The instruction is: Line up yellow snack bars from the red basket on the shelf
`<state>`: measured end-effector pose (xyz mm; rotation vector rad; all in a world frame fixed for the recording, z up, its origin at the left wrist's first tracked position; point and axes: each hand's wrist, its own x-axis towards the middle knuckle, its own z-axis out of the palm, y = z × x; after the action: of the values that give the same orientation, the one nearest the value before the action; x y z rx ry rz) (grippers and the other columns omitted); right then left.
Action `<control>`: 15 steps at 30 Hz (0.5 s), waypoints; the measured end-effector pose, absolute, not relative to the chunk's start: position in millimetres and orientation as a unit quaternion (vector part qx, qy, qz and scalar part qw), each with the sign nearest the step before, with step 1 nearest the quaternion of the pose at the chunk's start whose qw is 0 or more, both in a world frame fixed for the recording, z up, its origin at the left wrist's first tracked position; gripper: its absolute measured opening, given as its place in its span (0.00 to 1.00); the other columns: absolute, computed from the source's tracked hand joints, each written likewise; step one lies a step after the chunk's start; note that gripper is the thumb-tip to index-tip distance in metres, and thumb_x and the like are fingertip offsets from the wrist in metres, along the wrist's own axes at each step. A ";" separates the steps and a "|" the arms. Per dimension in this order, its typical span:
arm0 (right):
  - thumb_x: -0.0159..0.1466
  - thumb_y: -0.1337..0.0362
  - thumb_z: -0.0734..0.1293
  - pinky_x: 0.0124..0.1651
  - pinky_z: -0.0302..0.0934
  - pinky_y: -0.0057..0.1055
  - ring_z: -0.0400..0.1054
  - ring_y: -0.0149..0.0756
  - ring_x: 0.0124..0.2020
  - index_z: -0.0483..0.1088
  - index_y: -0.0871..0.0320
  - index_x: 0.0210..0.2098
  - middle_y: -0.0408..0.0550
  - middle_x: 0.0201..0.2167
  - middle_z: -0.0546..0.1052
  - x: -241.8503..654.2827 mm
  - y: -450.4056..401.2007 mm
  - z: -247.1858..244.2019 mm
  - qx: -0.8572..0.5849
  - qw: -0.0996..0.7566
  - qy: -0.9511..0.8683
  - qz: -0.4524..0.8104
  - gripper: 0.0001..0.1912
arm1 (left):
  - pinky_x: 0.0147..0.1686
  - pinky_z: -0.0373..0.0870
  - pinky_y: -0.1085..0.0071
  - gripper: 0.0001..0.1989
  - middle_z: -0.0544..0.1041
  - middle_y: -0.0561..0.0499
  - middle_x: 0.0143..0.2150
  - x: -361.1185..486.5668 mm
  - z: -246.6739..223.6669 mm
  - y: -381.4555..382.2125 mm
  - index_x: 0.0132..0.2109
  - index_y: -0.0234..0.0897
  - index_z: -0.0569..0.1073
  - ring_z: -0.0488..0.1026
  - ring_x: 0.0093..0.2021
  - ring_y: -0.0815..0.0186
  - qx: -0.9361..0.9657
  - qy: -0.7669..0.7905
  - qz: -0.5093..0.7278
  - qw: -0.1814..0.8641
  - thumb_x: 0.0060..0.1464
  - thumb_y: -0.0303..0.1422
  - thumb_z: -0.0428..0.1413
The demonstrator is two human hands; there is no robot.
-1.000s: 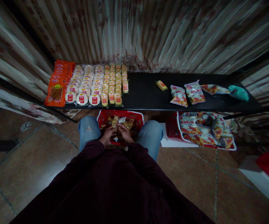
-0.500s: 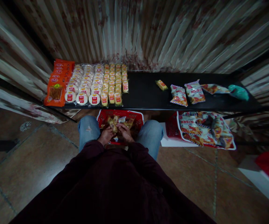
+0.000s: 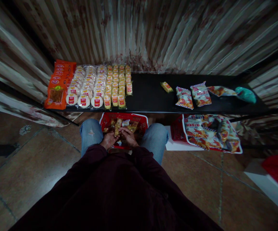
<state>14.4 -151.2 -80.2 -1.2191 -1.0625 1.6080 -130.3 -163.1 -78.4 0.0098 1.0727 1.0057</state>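
Between my knees stands a red basket (image 3: 142, 119) with a white rim, holding several small wrapped snacks. Over it, my left hand (image 3: 109, 140) has its fingers closed on a yellowish wrapped snack (image 3: 117, 125), which points away from me. My right hand (image 3: 128, 136) meets it from the other side, fingers pinched at the snack's right edge. On the black shelf (image 3: 146, 93) ahead, rows of small yellow wrapped cakes (image 3: 115, 86) lie beside rows of round white packets (image 3: 88, 88). Orange packets (image 3: 58, 88) overlap at the left end.
A single yellow packet (image 3: 166, 87), larger snack bags (image 3: 201, 94) and a green packet (image 3: 246, 95) lie on the shelf's right part. Below it, a second red basket (image 3: 177, 130) holds several snack bags. A red and white object (image 3: 277, 173) is at far right.
The snack between my hands has turned to a more upright, lengthwise position. Both hands stay over the basket, still touching it. The view has shifted slightly.
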 end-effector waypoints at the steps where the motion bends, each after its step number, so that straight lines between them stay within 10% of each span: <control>1: 0.52 0.44 0.69 0.46 0.67 0.40 0.73 0.41 0.41 0.76 0.55 0.39 0.50 0.40 0.80 14.5 -151.5 -81.0 -0.483 0.415 -0.418 0.648 0.24 | 0.33 0.69 0.71 0.11 0.76 0.46 0.32 -130.4 -78.2 -162.8 0.41 0.32 0.74 0.72 0.29 0.69 0.004 0.488 0.458 0.743 0.55 0.22 0.50; 15: 0.55 0.47 0.68 0.52 0.64 0.37 0.72 0.37 0.43 0.74 0.54 0.45 0.48 0.42 0.78 8.1 -153.9 -96.3 -0.516 0.401 -0.474 0.591 0.23 | 0.36 0.69 0.72 0.13 0.74 0.55 0.35 -127.7 -71.8 -167.1 0.39 0.40 0.69 0.71 0.32 0.72 0.065 0.530 0.482 0.694 0.45 0.26 0.61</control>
<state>8.1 -153.9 -96.3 -1.3047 -1.1982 1.4933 -127.7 -167.1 -71.8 0.1451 1.1829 1.0769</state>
